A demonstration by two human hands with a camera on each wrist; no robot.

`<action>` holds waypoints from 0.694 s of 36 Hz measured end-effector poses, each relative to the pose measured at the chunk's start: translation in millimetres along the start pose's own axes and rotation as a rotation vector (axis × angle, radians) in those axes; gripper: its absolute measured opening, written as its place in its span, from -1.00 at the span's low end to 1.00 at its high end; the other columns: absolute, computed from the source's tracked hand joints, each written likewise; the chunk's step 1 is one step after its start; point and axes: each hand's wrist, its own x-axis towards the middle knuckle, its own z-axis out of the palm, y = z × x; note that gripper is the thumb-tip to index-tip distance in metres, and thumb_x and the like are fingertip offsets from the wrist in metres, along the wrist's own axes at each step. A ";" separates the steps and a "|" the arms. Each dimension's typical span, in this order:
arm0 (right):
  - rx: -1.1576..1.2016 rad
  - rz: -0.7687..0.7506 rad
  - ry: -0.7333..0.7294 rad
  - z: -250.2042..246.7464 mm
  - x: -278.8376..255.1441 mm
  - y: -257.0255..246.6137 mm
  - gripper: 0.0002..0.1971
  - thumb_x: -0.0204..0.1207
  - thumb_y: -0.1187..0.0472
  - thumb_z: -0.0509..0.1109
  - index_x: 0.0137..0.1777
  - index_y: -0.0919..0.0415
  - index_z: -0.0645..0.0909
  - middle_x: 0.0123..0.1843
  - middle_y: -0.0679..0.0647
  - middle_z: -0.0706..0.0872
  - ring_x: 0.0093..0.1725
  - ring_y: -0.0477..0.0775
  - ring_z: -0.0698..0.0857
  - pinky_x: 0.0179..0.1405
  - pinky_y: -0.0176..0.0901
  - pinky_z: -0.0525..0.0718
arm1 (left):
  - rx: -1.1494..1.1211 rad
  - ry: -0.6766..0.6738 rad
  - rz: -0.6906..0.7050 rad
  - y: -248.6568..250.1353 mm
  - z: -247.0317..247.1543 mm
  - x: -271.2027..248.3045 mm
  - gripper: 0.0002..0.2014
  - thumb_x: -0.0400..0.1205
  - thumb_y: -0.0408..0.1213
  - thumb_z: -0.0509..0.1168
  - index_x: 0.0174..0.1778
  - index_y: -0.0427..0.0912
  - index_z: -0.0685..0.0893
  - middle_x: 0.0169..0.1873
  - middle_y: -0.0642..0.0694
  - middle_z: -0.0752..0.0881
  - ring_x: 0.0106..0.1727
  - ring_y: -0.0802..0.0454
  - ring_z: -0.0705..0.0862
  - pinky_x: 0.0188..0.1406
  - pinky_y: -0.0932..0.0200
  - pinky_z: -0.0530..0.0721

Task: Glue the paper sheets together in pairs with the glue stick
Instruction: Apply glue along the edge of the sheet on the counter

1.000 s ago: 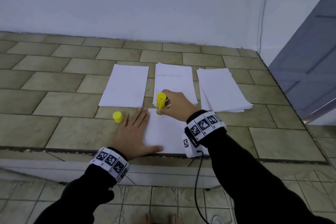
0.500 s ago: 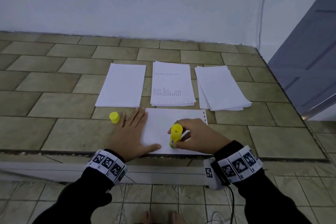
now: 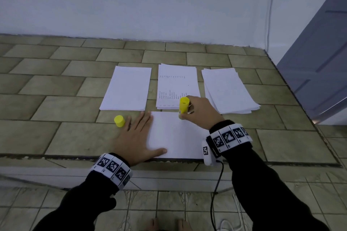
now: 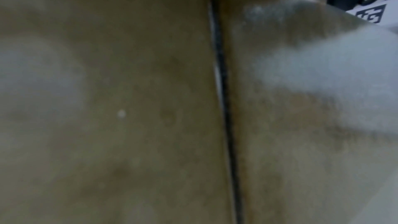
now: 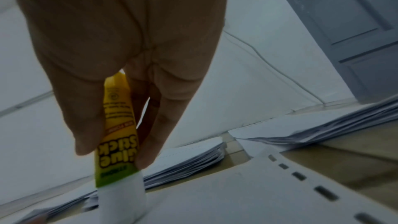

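Observation:
A white paper sheet (image 3: 176, 135) lies at the near edge of the tiled ledge, with a row of slots along its right side (image 5: 299, 175). My right hand (image 3: 199, 112) grips the yellow glue stick (image 3: 183, 106) upright, its white tip (image 5: 122, 198) pressed on the sheet's far edge. My left hand (image 3: 137, 137) lies flat with straight fingers on the sheet's left edge, thumb along its near side. The yellow cap (image 3: 119, 121) stands just left of my left fingers. The left wrist view shows only blurred tile and paper.
Three paper stacks lie beyond the sheet: a blank one (image 3: 127, 88) at left, a printed one (image 3: 176, 86) in the middle, a loose one (image 3: 227, 90) at right. A grey door (image 3: 319, 62) stands at the right. A cable (image 3: 216, 189) hangs below my right wrist.
My right hand has carried the glue stick from the sheet's near part back up to its far edge. My left hand and the cap have stayed put.

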 end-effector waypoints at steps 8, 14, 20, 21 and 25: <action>0.132 -0.028 -0.017 -23.7 -44.2 18.5 -0.86 0.37 0.30 0.62 -0.24 0.25 0.69 -0.09 -0.01 0.81 -0.09 -0.05 0.78 -0.01 -0.20 0.73 | 0.017 0.000 -0.007 -0.1 2.4 -0.4 0.31 0.23 0.74 -0.33 0.73 -0.18 0.00 0.72 0.00 -0.10 0.72 0.08 -0.20 0.69 -0.21 -0.16; 0.177 0.027 -0.053 -26.9 -76.9 24.9 -0.83 0.30 0.30 0.67 -0.17 0.27 0.75 -0.07 -0.14 0.81 -0.11 -0.08 0.79 -0.01 -0.13 0.77 | 0.052 -0.025 -0.013 -0.1 1.5 0.5 0.30 0.22 0.74 -0.36 0.73 -0.17 -0.10 0.71 0.00 -0.17 0.70 0.09 -0.26 0.69 -0.17 -0.22; 0.159 -0.005 -0.099 -26.9 -86.0 23.3 -0.83 0.31 0.27 0.67 -0.13 0.11 0.78 -0.11 -0.13 0.80 -0.14 -0.11 0.77 -0.09 -0.27 0.75 | 0.018 0.007 0.003 0.6 1.4 -0.3 0.31 0.25 0.74 -0.33 0.72 -0.23 0.02 0.72 -0.06 -0.02 0.72 0.04 -0.14 0.68 -0.24 -0.13; 0.137 -0.012 -0.098 -27.0 -85.5 23.5 -0.82 0.31 0.27 0.67 -0.11 0.11 0.78 -0.12 -0.16 0.80 -0.14 -0.13 0.76 -0.11 -0.30 0.74 | 0.022 0.001 0.002 0.7 1.2 0.0 0.31 0.25 0.74 -0.33 0.73 -0.23 0.01 0.72 -0.06 -0.03 0.71 0.05 -0.15 0.68 -0.24 -0.14; 0.090 -0.020 -0.077 -31.0 -77.4 28.5 -0.82 0.32 0.24 0.66 -0.11 0.11 0.77 -0.13 -0.20 0.79 -0.15 -0.16 0.75 -0.13 -0.27 0.74 | 0.032 -0.011 0.000 0.4 0.9 0.2 0.32 0.24 0.74 -0.34 0.73 -0.22 -0.02 0.72 -0.06 -0.05 0.71 0.06 -0.20 0.68 -0.24 -0.15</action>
